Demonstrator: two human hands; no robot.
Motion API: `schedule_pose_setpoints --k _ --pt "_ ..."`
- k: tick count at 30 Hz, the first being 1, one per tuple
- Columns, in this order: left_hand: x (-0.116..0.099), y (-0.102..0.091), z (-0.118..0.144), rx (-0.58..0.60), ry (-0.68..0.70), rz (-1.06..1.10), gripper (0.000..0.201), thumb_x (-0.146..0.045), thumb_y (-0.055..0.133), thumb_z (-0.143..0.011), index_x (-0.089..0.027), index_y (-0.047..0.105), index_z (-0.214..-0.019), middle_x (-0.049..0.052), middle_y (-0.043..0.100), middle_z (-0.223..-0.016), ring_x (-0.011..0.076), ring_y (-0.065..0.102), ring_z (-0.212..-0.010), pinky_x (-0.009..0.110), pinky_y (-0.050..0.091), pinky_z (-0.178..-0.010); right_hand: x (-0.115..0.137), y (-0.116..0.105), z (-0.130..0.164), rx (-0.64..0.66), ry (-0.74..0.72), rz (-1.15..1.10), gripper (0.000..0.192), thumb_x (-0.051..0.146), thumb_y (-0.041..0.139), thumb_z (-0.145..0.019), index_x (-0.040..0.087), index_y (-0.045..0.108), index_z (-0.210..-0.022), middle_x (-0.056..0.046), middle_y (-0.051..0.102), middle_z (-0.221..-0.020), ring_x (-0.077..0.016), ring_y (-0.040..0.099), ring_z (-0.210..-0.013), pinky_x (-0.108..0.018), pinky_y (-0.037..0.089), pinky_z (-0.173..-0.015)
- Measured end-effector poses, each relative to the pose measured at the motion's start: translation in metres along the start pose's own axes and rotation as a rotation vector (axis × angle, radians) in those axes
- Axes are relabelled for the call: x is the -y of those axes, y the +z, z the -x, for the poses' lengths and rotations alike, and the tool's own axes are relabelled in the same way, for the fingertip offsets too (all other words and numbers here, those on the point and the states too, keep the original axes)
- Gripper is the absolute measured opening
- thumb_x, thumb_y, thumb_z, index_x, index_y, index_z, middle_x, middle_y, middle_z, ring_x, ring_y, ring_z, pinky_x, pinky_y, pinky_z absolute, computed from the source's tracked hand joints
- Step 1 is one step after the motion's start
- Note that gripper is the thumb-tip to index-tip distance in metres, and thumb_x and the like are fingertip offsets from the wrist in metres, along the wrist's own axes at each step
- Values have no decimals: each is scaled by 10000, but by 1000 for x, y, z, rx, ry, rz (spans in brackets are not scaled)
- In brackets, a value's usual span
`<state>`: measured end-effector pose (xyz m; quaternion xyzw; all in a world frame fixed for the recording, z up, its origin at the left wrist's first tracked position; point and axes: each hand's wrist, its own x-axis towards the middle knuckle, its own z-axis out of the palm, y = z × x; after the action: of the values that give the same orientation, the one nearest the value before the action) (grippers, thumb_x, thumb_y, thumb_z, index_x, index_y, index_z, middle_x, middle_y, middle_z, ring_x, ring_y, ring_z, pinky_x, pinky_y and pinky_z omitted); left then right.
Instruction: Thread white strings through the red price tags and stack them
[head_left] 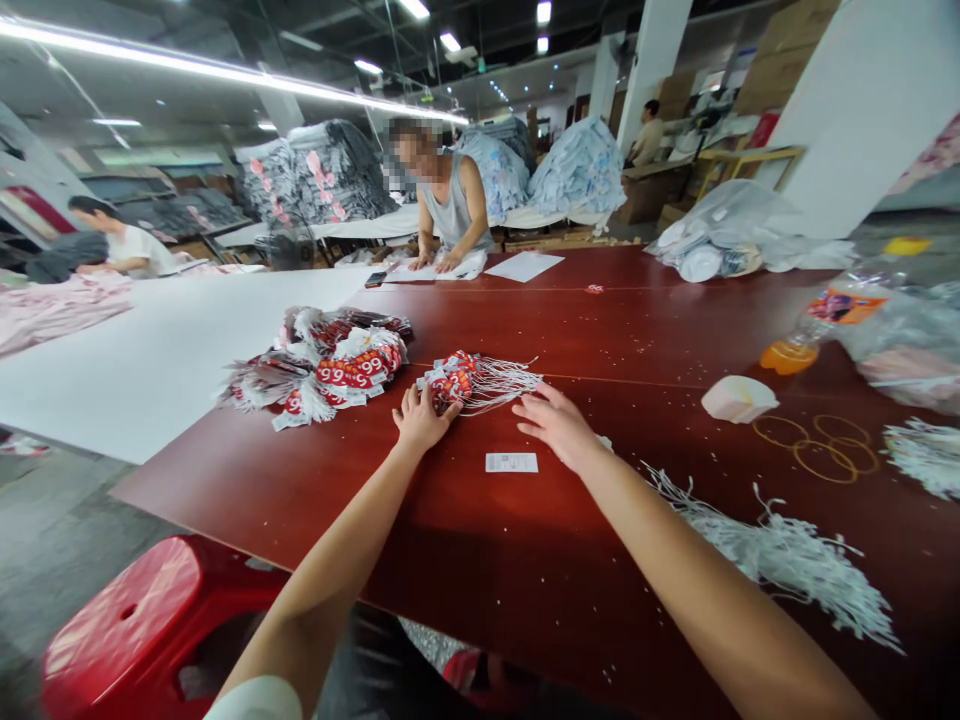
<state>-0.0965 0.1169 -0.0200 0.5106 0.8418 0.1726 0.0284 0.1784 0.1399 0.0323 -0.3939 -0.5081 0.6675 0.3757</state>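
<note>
A small bunch of red hang tags (453, 380) with white strings (504, 382) lies in front of me on the dark red table. My left hand (422, 418) rests against the near left side of the tags, fingers spread and the thumb apart. Close to the loose ends of the strings is my right hand (556, 424), open with its fingers stretched out. Between my hands and nearer to me lies a white printed label (511, 463). A larger heap of red and white tags (337, 365) sits to the left.
Bundles of white strings (795, 560) lie right, near yellow rubber bands (825, 455), a pale block (739, 399) and a tilted bottle of orange drink (825, 315). Across the table (360, 500) a person (457, 200) leans over papers. A red stool (124, 610) stands below left.
</note>
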Motion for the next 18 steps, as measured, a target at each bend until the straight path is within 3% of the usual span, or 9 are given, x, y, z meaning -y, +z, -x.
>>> schedule_pose_setpoints --k 3,5,7,9,11,14,16,18 --pt "-16 18 -5 -47 83 15 902 -719 499 -868 -194 230 -1551 159 195 -1622 356 134 -1505 632 167 -1187 16 -72 47 -27 -20 332 264 290 753 -776 199 709 -1020 -63 714 -1035 -176 661 -789 -238 492 -627" --pt "-19 20 -9 -118 156 47 865 -670 526 -889 -170 251 -1539 163 225 -1611 348 156 -1497 612 134 -1203 21 -110 78 -62 -4 832 83 287 739 -749 229 729 -808 -26 714 -829 -161 614 -651 -231 392 -516" --pt "-20 14 -7 -243 283 128 770 -586 548 -926 -140 307 -1505 166 274 -1588 342 189 -1483 608 82 -1210 19 -131 98 -77 57 1187 45 295 714 -737 255 727 -751 -14 710 -765 -163 599 -588 -240 328 -470" --pt "-25 6 4 -354 485 265 598 -475 527 -979 -106 408 -1435 176 385 -1515 334 275 -1437 612 98 -1199 11 -138 103 -46 123 1289 47 292 703 -723 258 732 -738 -18 719 -747 -170 608 -559 -247 314 -459" --pt "-41 -1 24 -350 709 365 379 -385 495 -1011 -122 570 -1273 141 580 -1308 284 470 -1281 549 264 -1160 4 -136 100 26 164 1291 61 284 683 -725 248 726 -702 -21 716 -704 -171 608 -535 -250 317 -460" --pt "-85 2 59 -186 972 366 202 -364 557 -988 -229 707 -984 25 699 -970 170 629 -945 335 489 -952 2 -130 96 123 171 1254 96 268 643 -732 238 704 -664 -13 694 -642 -159 576 -500 -255 320 -465" --pt "-119 12 76 -80 1075 363 168 -401 648 -935 -265 723 -1001 13 701 -999 159 640 -921 298 510 -898 7 -124 101 126 79 1209 88 248 622 -732 234 679 -667 -1 676 -634 -146 544 -497 -256 328 -478" --pt "-147 21 83 42 1101 361 331 -451 763 -832 -265 713 -1102 43 686 -1072 193 639 -965 326 510 -917 13 -114 112 148 -60 1118 70 219 600 -738 229 643 -684 12 657 -652 -137 524 -530 -250 349 -501"
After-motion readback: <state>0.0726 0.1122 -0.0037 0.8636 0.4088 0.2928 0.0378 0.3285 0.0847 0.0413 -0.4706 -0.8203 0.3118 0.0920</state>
